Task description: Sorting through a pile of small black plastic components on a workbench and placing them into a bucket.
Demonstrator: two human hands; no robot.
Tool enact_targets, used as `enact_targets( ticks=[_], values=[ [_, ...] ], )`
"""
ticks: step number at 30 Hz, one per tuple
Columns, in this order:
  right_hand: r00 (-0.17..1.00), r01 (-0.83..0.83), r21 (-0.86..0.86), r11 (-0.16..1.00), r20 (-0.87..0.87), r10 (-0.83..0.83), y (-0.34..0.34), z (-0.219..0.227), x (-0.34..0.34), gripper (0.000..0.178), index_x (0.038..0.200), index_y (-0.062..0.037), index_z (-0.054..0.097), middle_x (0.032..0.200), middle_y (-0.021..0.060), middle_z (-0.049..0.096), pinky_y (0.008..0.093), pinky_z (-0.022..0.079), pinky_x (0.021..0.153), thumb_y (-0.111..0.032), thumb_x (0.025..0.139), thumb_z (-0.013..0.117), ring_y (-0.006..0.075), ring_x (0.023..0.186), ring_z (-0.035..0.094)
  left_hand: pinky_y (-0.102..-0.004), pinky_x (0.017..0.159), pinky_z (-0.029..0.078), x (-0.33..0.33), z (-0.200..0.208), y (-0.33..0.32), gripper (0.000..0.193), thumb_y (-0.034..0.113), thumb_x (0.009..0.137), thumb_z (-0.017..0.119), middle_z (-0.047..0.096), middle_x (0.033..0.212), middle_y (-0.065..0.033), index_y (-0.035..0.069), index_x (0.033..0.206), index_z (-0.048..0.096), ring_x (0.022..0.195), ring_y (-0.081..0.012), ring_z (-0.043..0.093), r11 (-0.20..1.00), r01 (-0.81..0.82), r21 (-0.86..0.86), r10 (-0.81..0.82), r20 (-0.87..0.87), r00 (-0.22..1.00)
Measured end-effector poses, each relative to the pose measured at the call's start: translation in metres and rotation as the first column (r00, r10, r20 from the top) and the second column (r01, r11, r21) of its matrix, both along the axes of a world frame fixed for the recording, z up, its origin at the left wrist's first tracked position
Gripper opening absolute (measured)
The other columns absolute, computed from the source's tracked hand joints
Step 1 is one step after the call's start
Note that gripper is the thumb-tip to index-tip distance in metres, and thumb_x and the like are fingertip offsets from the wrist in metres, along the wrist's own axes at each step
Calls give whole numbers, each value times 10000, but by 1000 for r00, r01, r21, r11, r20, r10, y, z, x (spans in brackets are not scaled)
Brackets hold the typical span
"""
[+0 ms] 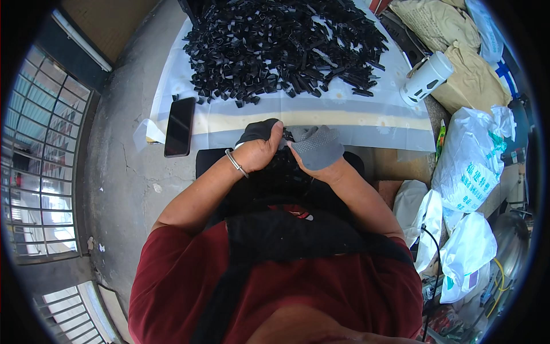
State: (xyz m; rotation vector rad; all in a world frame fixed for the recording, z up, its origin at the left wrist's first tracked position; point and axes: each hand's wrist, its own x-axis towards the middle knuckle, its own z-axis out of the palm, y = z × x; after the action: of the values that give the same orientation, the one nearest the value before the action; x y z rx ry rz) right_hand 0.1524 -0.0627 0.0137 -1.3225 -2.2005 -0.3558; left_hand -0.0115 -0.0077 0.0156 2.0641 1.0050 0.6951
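My left hand (260,142), in a dark grey glove with the thumb bare, is closed just in front of the table's near edge. Beside it my right hand (318,148), in a grey dotted glove, is curled with its fingers toward the left hand. A small black piece (289,136) shows between the two hands; both seem to grip it, and most of it is hidden by the fingers. On the table beyond them spreads a large heap of small black plastic-looking pieces (275,51), many of them bent or clip-shaped.
A dark phone (180,127) lies at the left of the cloth-covered table (229,117). At the right stands a white tumbler (427,78). Brown sacks (467,74) and white plastic bags (470,160) crowd the right side. A barred window (46,155) is at the left.
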Motion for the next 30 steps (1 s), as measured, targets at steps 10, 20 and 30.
enact_targets(
  ticks=[10,20,30],
  values=[
    [976,-130,-286,950,-207,71,23,7,9,237,943,-52,592,856,135,602,417,450,711,-235,800,545,327,805,566,-369,706,448,-18,-9,16,368,324,899,403,607,819,-201,-8,939,556,806,-359,576,985,75,-155,-99,-154,983],
    [931,349,-289,891,216,-294,113,10,36,307,1071,-60,543,870,181,598,426,468,659,-75,773,475,333,784,582,-256,625,451,-30,-37,39,180,11,728,595,619,818,-52,15,907,621,723,-133,570,549,271,-790,327,502,801],
    [350,-383,-513,768,-850,-393,19,-5,27,295,1080,-41,534,870,68,596,336,459,673,-204,835,562,189,766,557,-254,704,455,-4,25,10,350,295,800,642,630,862,-93,43,1041,608,813,-171,588,865,-146,-481,39,-224,974]
  ],
)
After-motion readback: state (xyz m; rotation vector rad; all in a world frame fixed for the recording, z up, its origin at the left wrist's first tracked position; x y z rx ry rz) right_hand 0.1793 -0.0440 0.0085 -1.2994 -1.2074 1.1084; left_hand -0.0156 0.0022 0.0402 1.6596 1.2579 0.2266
